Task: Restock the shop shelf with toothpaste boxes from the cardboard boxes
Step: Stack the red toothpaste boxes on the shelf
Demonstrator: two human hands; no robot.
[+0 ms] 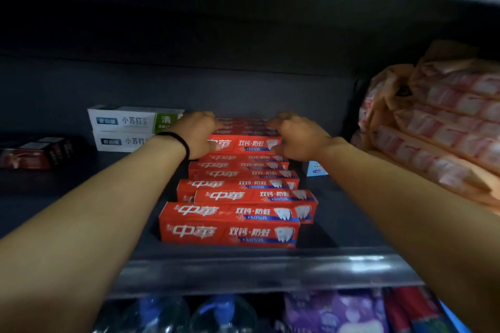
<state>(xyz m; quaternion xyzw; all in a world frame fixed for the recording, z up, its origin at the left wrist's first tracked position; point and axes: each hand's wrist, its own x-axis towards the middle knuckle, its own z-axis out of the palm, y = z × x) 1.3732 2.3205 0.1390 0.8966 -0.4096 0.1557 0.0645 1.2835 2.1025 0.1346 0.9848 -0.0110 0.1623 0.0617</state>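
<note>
Dark shop shelf (81, 197), one tier: a row of red rectangular cardboard toothpaste boxes (230, 224) runs from the front lip back to the hands. Left hand (196, 135), black band at wrist, and right hand (296, 138) each curl fingers round opposite ends of the rearmost red stack (244, 140). Left of the left hand, two white-and-green cartons (124, 127); right of the right hand, a plastic-wrapped bundle of pink packs (438, 121).

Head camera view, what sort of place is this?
Most likely a small shop aisle. Many identical red toothpaste boxes lie in a row on a dark shelf with a price-strip front edge, white toothpaste boxes are stacked beside them, and bottled water fills the shelf below.
</note>
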